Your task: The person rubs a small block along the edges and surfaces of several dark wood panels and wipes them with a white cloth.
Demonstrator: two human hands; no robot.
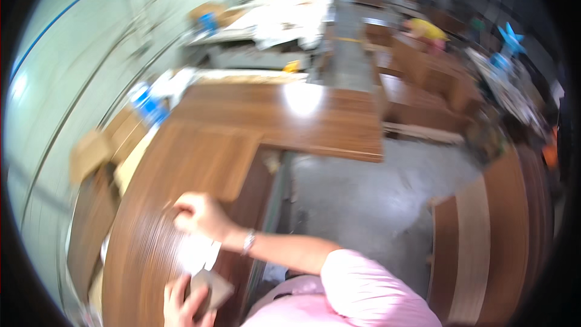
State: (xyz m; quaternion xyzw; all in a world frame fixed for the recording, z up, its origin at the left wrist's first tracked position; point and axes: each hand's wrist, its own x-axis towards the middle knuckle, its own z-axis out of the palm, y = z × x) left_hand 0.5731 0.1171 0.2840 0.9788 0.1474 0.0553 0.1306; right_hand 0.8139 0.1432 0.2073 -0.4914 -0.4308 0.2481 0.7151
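At the lower edge my left hand (177,306) is closed round a flat grey-brown block (212,290), its fingers over the near side. My right hand (203,215) reaches leftward over a brown wood-grain panel (139,230), with a bracelet or watch (249,241) on the wrist. Its fingers are curled together; blur hides whether anything small is between them. Between the two hands a bright white patch lies on the panel, partly glare, with what looks like a white slip (212,255) at its edge.
Another wood-grain panel (272,115) crosses beyond. Cardboard boxes (94,154) and a blue-and-white container (147,104) stand along the left wall. Stacked boards (484,236) stand at right, across the grey floor (351,206). A person in yellow (426,30) bends over far brown panels.
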